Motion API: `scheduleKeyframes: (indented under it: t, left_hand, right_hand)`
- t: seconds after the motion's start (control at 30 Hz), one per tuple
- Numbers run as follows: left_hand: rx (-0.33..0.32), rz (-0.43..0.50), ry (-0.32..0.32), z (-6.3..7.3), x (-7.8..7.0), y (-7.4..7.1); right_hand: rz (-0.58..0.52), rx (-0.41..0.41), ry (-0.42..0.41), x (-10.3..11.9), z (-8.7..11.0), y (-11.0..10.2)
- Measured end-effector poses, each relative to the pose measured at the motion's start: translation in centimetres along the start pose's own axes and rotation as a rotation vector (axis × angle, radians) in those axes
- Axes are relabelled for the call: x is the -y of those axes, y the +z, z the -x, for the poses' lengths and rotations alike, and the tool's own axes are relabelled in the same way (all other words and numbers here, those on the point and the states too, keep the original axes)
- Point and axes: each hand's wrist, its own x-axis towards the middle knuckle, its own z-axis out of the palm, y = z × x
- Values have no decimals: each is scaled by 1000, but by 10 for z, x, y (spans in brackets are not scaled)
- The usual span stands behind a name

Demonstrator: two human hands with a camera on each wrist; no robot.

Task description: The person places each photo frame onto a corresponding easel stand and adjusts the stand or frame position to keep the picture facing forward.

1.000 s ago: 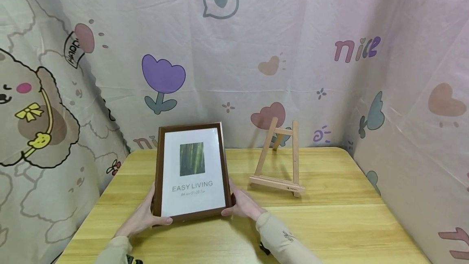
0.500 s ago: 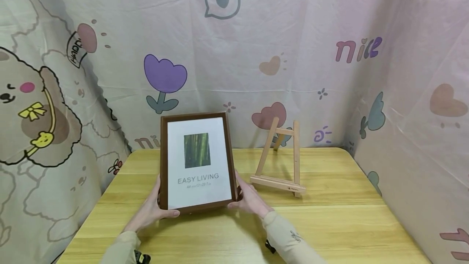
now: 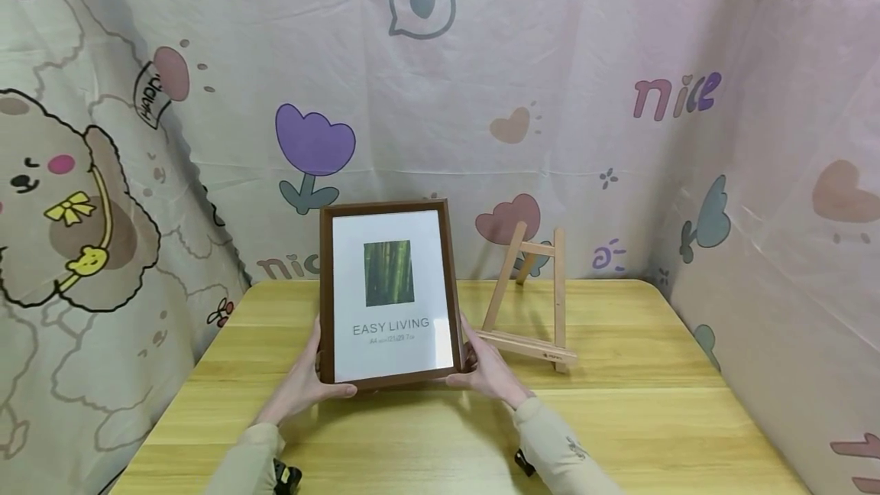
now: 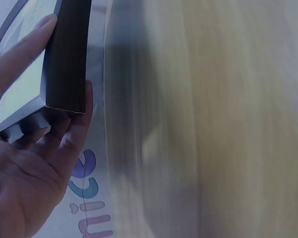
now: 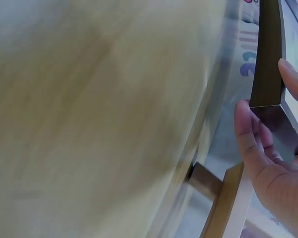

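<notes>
From my remote station I see, nearer than the easel (image 3: 531, 347), the left hand (image 3: 300, 386) and the right hand (image 3: 493, 370), apart from each other, each clamped on a lower corner of the brown picture frame (image 3: 390, 312), thumb over its front. The frame, lettered "EASY LIVING", is to the left of the easel. The easel stands on the wooden table (image 3: 632, 411); behind it hangs a printed cloth (image 3: 440, 98).

- Right hand (image 5: 280, 186): grips a corner of the dark frame (image 5: 269, 59), thumb on the front edge, fingertip at the back.
- Wooden stand (image 5: 228, 203): partly shown, apart from the frame.
- Tabletop (image 5: 89, 124): pale wood, blurred.
- Printed cloth (image 5: 227, 134): beyond the tabletop's edge.
</notes>
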Motion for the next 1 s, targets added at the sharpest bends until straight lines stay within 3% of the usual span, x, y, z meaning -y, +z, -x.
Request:
scheduleKeyframes:
  t: [0.37,0.7,1.0]
  left_hand:
    - [-36,-11,87,-13,-13,15]
    - [-12,-9,63,-25,-27,26]
    - [-29,38,144,-39,-38,37]
  right_hand:
    - [12,-79,15,-6,10,-19]
    - [-17,-100,58,-12,19,-36]
    - [10,-109,41,-19,26,-53]
